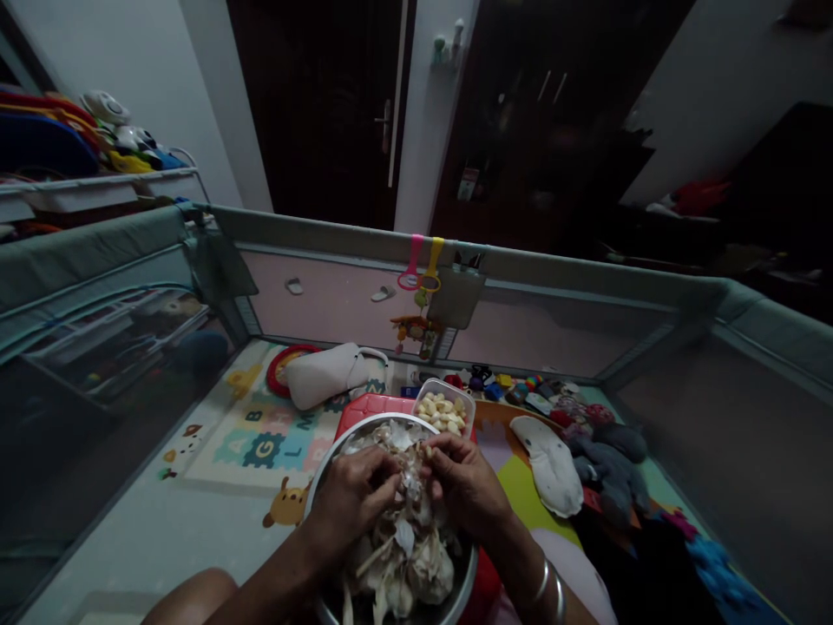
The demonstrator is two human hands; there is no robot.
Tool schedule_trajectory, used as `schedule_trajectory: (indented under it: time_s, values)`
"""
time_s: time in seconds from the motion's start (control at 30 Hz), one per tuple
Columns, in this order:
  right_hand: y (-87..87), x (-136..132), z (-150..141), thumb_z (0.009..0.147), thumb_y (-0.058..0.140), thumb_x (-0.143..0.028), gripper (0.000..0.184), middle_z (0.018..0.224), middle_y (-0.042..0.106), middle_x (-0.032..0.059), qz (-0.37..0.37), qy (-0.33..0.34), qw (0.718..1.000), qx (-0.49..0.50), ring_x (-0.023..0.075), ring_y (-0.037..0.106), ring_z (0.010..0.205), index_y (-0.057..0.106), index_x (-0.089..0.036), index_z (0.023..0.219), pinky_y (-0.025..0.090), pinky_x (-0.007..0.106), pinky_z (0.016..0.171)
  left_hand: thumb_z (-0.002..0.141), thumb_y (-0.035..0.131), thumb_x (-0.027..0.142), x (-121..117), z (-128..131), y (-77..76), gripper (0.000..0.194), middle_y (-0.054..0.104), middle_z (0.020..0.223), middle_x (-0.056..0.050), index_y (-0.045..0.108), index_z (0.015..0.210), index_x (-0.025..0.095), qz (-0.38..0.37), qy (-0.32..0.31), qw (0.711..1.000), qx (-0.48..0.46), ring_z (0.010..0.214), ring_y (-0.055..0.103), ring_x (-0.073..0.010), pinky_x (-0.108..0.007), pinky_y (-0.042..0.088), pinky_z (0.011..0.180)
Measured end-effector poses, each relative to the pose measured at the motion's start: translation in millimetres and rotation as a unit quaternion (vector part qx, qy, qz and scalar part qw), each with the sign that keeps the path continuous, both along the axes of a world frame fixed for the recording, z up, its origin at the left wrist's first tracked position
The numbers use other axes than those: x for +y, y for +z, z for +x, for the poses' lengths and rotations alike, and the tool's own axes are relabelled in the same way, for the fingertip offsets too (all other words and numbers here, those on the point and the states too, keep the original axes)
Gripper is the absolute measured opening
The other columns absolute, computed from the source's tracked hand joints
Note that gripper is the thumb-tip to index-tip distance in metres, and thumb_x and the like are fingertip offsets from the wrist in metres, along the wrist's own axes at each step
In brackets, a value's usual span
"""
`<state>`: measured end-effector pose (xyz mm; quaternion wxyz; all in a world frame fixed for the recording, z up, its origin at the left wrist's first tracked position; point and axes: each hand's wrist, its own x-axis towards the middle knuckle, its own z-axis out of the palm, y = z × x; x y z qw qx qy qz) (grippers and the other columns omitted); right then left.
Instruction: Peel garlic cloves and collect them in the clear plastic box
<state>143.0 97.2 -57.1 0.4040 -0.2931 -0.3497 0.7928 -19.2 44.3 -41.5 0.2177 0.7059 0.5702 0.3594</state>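
Both hands are over a metal bowl (320, 473) heaped with garlic bulbs (429, 569), stalks and papery skins. My left hand (361, 490) has its fingers closed in a pinch above the left side of the heap; whatever lies between them is too small to make out. On the right, my right hand (468, 482) pinches a small pale garlic clove (428, 452) between thumb and fingertips. Just beyond the bowl, a clear plastic container (469, 404) holds peeled cloves (442, 411). Bowl and container rest on a red stool-like surface (374, 404).
A grey-green playpen rail (325, 230) with mesh sides surrounds me. A printed play mat (227, 503) covers the floor. A white cushion-like object (322, 375) lies ahead to the left. Toys (501, 386), a white pad (550, 464) and a grey plush toy (612, 473) lie to the right.
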Motion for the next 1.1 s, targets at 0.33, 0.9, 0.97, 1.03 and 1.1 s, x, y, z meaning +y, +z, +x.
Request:
schedule_trajectory:
  time_s: [0.33,0.9,0.97,1.03,1.1]
  values:
    - [8.5,-11.3,-2.5,0.064,0.073,-0.027,0.016,0.062,0.067,0.0004,0.144,-0.018,0.976,-0.161,0.0078,0.052,0.044,0.072,-0.019,0.077,0.042,0.018,0.043,0.081,0.054,0.02,-3.7,-1.7,1.7,0.018,0.072,0.085,-0.006,0.067,0.093,0.02,0.087,-0.038,0.992,-0.087,0.077,0.067,-0.0172,-0.027,0.052,0.072]
    - [13.6,-15.1,-3.2,0.064,0.072,-0.031,0.019,0.047,0.061,-0.0024,0.152,-0.013,0.973,-0.173,0.0091,0.053,0.043,0.064,-0.014,0.064,0.04,0.018,0.044,0.08,0.047,0.017,-3.1,3.1,1.2,0.016,0.066,0.066,-0.002,0.061,0.073,0.017,0.109,-0.015,0.994,-0.017,0.061,0.063,-0.0134,-0.022,0.047,0.06]
    - [14.0,-16.1,-3.4,0.065,0.071,-0.031,0.019,0.048,0.062,-0.002,0.158,-0.014,0.972,-0.175,0.0096,0.054,0.043,0.063,-0.014,0.065,0.04,0.019,0.045,0.08,0.046,0.017,-2.3,4.8,1.8,0.016,0.066,0.065,-0.002,0.059,0.071,0.017,0.105,-0.011,0.994,-0.023,0.06,0.062,-0.0131,-0.021,0.047,0.06]
    - [13.2,-16.9,-3.8,0.067,0.07,-0.032,0.019,0.049,0.062,-0.0019,0.16,-0.012,0.972,-0.17,0.0104,0.055,0.044,0.063,-0.015,0.066,0.041,0.02,0.047,0.08,0.045,0.017,-1.8,6.1,2.2,0.016,0.065,0.065,-0.001,0.058,0.071,0.018,0.09,-0.008,0.995,-0.033,0.06,0.061,-0.0127,-0.021,0.047,0.06]
    - [11.1,-17.0,-3.9,0.068,0.069,-0.032,0.018,0.051,0.062,-0.0018,0.166,-0.01,0.972,-0.169,0.0111,0.056,0.046,0.063,-0.016,0.068,0.043,0.021,0.048,0.08,0.045,0.017,-1.5,6.8,2.6,0.016,0.064,0.065,0.0,0.058,0.071,0.019,0.075,-0.006,0.996,-0.043,0.06,0.06,-0.0125,-0.021,0.047,0.06]
